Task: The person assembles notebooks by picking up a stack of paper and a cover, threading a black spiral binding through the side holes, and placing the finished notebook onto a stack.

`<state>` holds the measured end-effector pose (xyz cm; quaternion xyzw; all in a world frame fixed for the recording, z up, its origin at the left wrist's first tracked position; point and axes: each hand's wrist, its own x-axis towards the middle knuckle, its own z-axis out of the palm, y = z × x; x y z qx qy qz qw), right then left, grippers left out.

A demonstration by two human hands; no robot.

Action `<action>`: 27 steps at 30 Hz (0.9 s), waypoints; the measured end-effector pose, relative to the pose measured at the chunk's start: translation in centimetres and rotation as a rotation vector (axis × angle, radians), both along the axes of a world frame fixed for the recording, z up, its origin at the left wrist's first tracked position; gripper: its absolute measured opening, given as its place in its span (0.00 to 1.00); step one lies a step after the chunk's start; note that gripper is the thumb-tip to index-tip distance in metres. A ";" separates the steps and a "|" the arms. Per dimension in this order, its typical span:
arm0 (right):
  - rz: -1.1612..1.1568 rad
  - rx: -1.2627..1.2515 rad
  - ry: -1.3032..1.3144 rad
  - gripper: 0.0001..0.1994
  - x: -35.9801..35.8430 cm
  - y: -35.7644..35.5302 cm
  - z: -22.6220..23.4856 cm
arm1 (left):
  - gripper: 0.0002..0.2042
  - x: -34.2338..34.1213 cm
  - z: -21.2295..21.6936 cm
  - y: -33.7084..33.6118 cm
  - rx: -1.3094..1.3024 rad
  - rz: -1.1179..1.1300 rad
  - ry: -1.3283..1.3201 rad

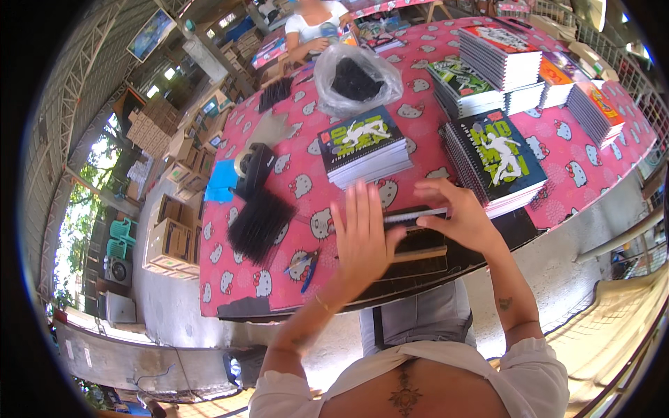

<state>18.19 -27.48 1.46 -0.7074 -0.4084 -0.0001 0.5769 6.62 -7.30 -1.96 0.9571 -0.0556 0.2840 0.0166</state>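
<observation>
My right hand point(460, 212) grips the right end of a thin notebook point(412, 217), thumb on the near side and fingers curved over the far side. The notebook appears nearly on edge, its pale edge toward me. My left hand point(362, 233) is held flat at the notebook's left end, fingers stretched out; whether it touches is unclear. Just beyond stands a stack of black-covered notebooks point(364, 145) with green and white art. A second, taller spiral-bound stack point(493, 157) is to the right. A wooden strip point(418, 255) lies on the dark near edge of the table.
On the pink patterned table point(300, 184) lie black bristle-like bundles point(259, 224), a tape dispenser point(256, 167), a blue-handled cutting tool point(310, 270) and a clear plastic bag point(357, 80) with black contents. More notebook stacks point(500, 59) stand at far right. Another person point(317, 31) is across the table.
</observation>
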 end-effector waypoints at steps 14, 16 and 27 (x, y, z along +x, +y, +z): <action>0.000 0.158 0.216 0.09 -1.0 2.2 -4.5 | 0.40 -1.0 2.4 0.2 -0.038 0.031 -0.018; 0.031 0.280 0.370 0.09 -1.4 2.2 -4.3 | 0.35 -0.4 4.9 0.9 -0.109 0.030 -0.076; 0.042 0.251 0.289 0.10 -1.5 2.7 -6.5 | 0.13 1.5 3.9 3.0 -0.132 -0.260 0.051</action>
